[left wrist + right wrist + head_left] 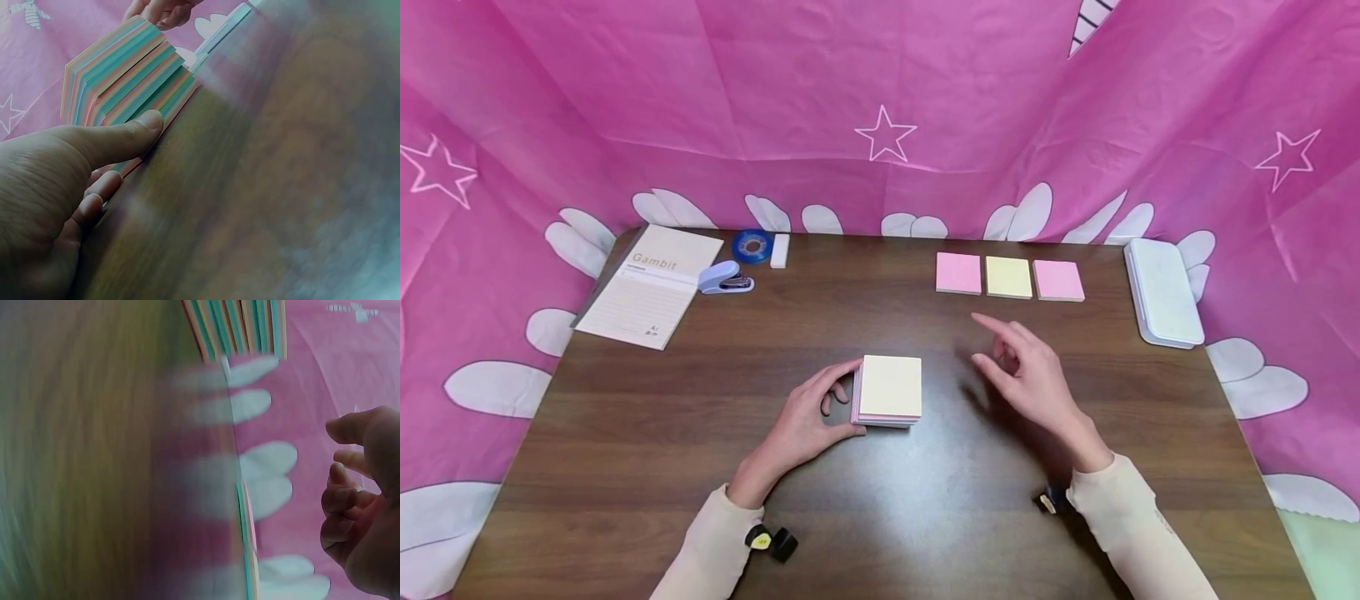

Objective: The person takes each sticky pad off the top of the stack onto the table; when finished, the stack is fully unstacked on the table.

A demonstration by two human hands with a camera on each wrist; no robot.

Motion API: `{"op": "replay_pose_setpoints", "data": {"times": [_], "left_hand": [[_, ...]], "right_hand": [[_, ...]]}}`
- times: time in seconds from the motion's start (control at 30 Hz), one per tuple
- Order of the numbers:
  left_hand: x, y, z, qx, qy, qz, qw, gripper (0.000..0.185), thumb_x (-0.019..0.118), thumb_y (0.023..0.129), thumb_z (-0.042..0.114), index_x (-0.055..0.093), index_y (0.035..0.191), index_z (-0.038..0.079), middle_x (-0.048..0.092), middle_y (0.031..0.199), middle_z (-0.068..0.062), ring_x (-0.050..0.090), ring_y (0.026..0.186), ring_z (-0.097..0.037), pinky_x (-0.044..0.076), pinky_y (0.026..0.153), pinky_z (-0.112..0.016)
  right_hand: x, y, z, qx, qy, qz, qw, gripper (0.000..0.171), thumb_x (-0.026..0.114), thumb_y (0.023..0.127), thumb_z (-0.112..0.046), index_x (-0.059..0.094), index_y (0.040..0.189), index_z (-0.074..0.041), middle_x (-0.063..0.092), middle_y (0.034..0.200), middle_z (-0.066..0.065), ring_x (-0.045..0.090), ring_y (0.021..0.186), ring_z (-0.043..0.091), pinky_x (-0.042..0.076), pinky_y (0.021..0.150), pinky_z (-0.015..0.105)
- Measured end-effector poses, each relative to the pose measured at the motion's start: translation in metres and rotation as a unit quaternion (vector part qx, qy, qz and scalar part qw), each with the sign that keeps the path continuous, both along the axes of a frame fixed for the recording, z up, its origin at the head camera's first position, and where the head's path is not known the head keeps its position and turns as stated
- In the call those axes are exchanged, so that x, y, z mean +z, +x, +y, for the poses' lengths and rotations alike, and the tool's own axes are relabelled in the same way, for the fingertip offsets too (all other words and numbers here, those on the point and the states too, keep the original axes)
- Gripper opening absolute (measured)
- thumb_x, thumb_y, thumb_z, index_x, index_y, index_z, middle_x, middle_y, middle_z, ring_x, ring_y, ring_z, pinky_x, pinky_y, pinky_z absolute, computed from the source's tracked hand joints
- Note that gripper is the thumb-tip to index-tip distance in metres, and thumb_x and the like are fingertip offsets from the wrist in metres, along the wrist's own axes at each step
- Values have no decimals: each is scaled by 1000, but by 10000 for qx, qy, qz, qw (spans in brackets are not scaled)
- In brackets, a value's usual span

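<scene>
A tall stack of sticky note pads [891,386] stands on the table in the middle of the head view, pale yellow on top. My left hand [808,417] grips it from its left side, thumb at the near edge and fingers at the far one. In the left wrist view the stack's sides [125,75] show many coloured layers, with the thumb pressed on them. My right hand [1030,375] hovers over the table right of the stack, index finger extended and the others loosely bent, holding nothing. Beyond it lie a pink pad [958,273], a yellow pad [1008,277] and another pink pad [1058,280] in a row.
At the back left are a notebook [647,287], a light blue stapler [725,278], a roll of blue tape [752,246] and a white eraser [780,251]. A white case [1163,292] lies at the right edge. Pink curtain [820,83] hangs behind the table.
</scene>
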State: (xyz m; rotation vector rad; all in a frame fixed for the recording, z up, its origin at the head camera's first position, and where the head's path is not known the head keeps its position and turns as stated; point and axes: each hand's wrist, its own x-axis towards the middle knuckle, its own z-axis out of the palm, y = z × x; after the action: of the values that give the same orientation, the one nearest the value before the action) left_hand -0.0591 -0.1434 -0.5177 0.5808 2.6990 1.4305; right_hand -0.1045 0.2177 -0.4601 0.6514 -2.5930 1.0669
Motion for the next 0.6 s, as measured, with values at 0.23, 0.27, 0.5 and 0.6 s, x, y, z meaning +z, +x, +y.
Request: {"op": "replay_pose_setpoints", "data": {"times": [0.23, 0.27, 0.5, 0.6], "left_hand": [[-1, 0, 1, 14, -1, 10, 10000, 100, 106, 74, 10, 58, 161, 19, 65, 110, 1, 51, 82, -12, 44, 72, -27], [-1, 0, 1, 11, 6, 14, 10000, 100, 106, 74, 10, 58, 161, 19, 64, 110, 1, 51, 83, -12, 44, 72, -26], [-1, 0, 0, -39, 70, 16, 10000, 99, 106, 74, 10, 58, 161, 17, 65, 114, 0, 54, 86, -13, 45, 73, -26], [-2, 0, 0, -46, 89, 57, 9999, 99, 106, 75, 9, 58, 161, 17, 66, 116, -1, 54, 86, -13, 45, 73, -26]], "right_hand": [[1, 16, -32, 715, -260, -241, 9968, 58, 91, 92, -11, 71, 147, -13, 58, 86, -4, 48, 69, 7, 40, 63, 26], [1, 18, -36, 782, -274, -281, 9962, 59, 92, 91, -11, 71, 146, -13, 58, 86, -4, 47, 69, 7, 40, 63, 26], [-5, 27, -57, 937, -179, -854, 9918, 71, 98, 86, -23, 69, 149, -9, 58, 88, -5, 49, 72, 7, 42, 65, 27], [-5, 30, -66, 862, 87, -1088, 9903, 86, 101, 81, -33, 65, 154, -7, 58, 91, -5, 50, 75, 9, 42, 66, 28]]}}
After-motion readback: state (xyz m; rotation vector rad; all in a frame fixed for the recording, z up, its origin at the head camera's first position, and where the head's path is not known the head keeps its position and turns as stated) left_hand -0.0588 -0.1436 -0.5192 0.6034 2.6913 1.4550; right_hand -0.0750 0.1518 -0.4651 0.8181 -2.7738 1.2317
